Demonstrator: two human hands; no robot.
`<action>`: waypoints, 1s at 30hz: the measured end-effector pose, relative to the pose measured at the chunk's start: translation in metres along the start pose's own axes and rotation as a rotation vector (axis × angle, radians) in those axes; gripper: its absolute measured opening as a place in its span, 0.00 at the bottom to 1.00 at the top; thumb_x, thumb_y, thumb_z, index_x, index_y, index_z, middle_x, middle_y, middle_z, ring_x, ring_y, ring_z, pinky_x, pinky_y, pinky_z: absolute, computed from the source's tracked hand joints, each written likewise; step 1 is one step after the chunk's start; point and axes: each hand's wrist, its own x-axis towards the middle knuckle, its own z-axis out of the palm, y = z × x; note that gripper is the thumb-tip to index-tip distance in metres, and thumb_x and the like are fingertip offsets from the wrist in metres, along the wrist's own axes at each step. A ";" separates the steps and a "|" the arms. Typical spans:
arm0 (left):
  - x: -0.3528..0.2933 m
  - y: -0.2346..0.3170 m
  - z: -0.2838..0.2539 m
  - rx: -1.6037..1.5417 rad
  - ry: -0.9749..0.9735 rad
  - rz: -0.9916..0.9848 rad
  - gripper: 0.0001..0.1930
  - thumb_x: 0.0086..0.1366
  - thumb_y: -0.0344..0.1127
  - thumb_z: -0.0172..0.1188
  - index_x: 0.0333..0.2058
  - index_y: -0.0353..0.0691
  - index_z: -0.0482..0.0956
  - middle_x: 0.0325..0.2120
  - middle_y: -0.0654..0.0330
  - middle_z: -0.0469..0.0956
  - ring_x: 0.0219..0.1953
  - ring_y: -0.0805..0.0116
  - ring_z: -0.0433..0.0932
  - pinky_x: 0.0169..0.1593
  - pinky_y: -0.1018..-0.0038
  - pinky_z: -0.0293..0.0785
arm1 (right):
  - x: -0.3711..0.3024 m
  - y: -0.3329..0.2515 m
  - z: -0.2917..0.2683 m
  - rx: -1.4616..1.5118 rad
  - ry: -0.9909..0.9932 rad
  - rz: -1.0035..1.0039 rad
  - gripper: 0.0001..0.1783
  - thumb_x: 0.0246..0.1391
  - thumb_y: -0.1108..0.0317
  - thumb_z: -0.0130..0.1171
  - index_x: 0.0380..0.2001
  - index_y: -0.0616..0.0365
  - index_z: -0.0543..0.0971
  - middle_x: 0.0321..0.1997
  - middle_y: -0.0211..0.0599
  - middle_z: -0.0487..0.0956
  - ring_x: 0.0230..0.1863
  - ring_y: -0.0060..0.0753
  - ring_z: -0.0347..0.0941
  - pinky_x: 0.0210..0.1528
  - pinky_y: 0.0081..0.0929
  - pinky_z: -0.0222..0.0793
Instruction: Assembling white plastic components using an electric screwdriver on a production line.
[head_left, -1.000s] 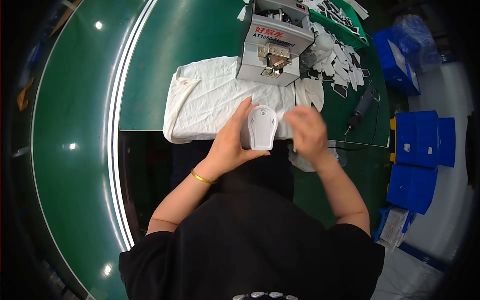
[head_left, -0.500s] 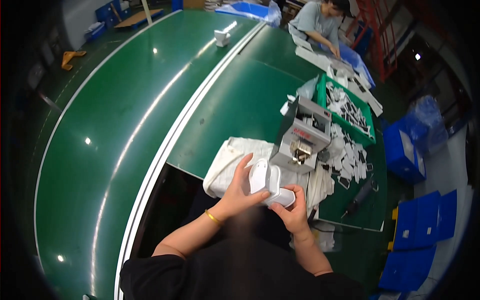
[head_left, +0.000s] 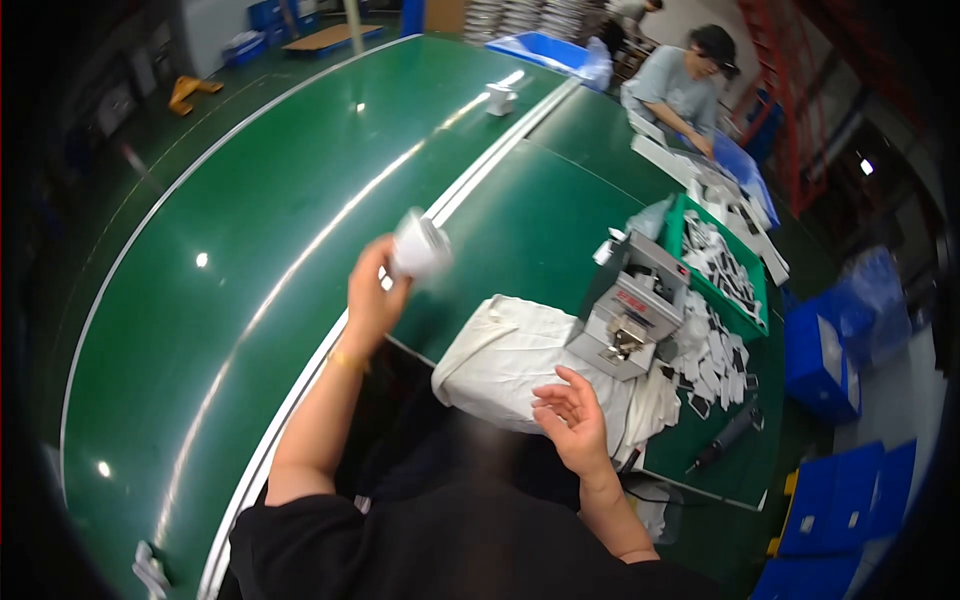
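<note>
Held out over the pale rail is a white plastic housing (head_left: 420, 245), smeared by motion. My left hand (head_left: 375, 300), with a yellow bangle at its wrist, grips it from below and behind. My right hand (head_left: 573, 425) holds nothing; its fingers are loosely curled and apart above the near edge of a white cloth (head_left: 505, 345). Just beyond that cloth stands a grey screw feeder (head_left: 635, 315) with a metal mechanism on its front. An electric screwdriver (head_left: 727, 440) lies to the right on the green bench.
Small white and black pieces (head_left: 715, 355) lie heaped beside a green crate (head_left: 765, 322) of similar pieces. Across the green conveyor (head_left: 240, 260), another white housing (head_left: 500, 98) stands far off. A grey-white piece (head_left: 150, 572) lies near left. A co-worker (head_left: 680, 90) works at the far right.
My left hand has carried the white housing left and away from me, toward the conveyor. My right hand has let go of it and opened. The view has shifted slightly.
</note>
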 end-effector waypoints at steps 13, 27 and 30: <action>0.037 -0.127 -0.029 0.533 0.195 -0.398 0.37 0.52 0.52 0.72 0.55 0.35 0.73 0.64 0.39 0.61 0.67 0.42 0.58 0.69 0.57 0.56 | -0.029 0.013 0.016 -0.127 -0.045 0.213 0.16 0.60 0.77 0.59 0.51 0.67 0.75 0.38 0.35 0.80 0.38 0.22 0.76 0.46 0.19 0.73; -0.421 -0.059 -0.524 1.640 0.953 -1.584 0.51 0.49 0.62 0.70 0.67 0.50 0.56 0.70 0.50 0.52 0.70 0.43 0.51 0.67 0.42 0.52 | -0.011 0.039 0.012 -0.175 -0.192 0.186 0.11 0.60 0.74 0.60 0.45 0.67 0.79 0.30 0.33 0.80 0.32 0.20 0.73 0.38 0.19 0.70; -0.434 -0.087 -0.491 0.998 1.108 -1.711 0.62 0.41 0.68 0.71 0.70 0.48 0.50 0.70 0.51 0.52 0.69 0.41 0.53 0.68 0.44 0.53 | -0.030 0.008 0.035 -0.281 -0.155 0.072 0.17 0.60 0.75 0.59 0.53 0.66 0.76 0.31 0.32 0.80 0.32 0.20 0.73 0.39 0.18 0.70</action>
